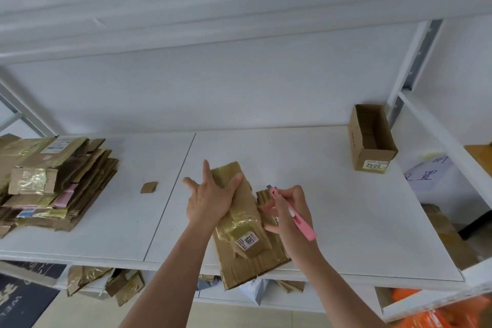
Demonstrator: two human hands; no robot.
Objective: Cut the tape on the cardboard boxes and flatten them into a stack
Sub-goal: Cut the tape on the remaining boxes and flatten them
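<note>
Both hands work at the lower centre of the frame: the left hand (pixel 210 198) lies with fingers spread over the far end of a flattened cardboard box (pixel 246 224), thumb hooked over its edge, pressing it to the white shelf (pixel 332 194), while the right hand (pixel 288 212) is wrapped around a pink utility knife (pixel 294 214), blade tip pointing up and away, its lower fingers touching the box's right edge. The box juts over the shelf's near lip, so the sensible course is probably to press it fully flat, keep the blade turned clear of the left fingers, then slide it left. Further left lies a small cardboard scrap (pixel 149 187); beyond, at mid left, sits the stack of flattened boxes (pixel 53 184). Far right, an open box (pixel 371 138) stands uncut, likely next.
</note>
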